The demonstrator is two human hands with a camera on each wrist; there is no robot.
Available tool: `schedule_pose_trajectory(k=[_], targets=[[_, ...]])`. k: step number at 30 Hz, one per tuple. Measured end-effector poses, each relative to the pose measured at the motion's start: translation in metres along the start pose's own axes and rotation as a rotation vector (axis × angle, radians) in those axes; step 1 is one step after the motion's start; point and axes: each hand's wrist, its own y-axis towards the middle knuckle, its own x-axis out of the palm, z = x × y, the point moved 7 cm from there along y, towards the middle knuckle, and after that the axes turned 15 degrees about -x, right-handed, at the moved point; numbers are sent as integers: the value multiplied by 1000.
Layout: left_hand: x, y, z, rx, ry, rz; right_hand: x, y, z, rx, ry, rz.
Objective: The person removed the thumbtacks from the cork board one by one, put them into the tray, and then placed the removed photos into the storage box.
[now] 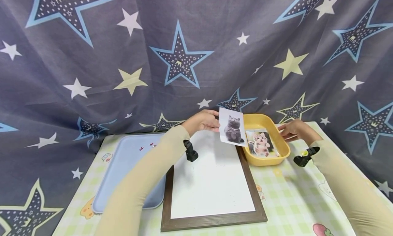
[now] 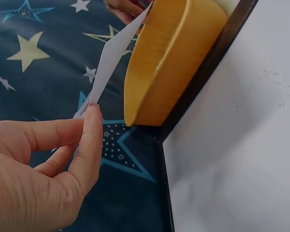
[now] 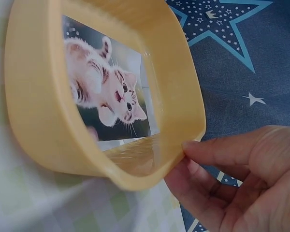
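Between thumb and fingers, my left hand (image 1: 203, 122) pinches the edge of a photo print of a grey cat (image 1: 232, 127). The print is held up over the far right corner of a brown-framed white board (image 1: 212, 185) and overlaps the left rim of a yellow plastic basin (image 1: 285, 155) in the head view. Its edge shows in the left wrist view (image 2: 108, 63). My right hand (image 1: 295, 130) grips the basin's right rim, thumb on top and fingers beneath. Inside the basin lies another print, showing a striped kitten (image 3: 106, 92), over more paper.
A light blue tray (image 1: 122, 171) lies left of the board, with several small red pieces (image 1: 141, 148) near its far end; my left sleeve covers part of it. Under everything is a green checked tablecloth (image 1: 294, 202). A dark star-patterned curtain (image 1: 184, 103) hangs behind the table.
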Motion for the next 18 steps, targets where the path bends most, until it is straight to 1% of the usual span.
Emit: schedule_pose_trajectory(k=[6, 12, 18], targets=[[10, 4, 7, 11, -28, -20, 0, -1, -1, 2, -9, 3], [21, 12, 10, 21, -70, -37, 0, -3, -3, -9, -14, -6], [28, 20, 11, 8, -86, -44, 0, -1, -1, -6, -18, -3]])
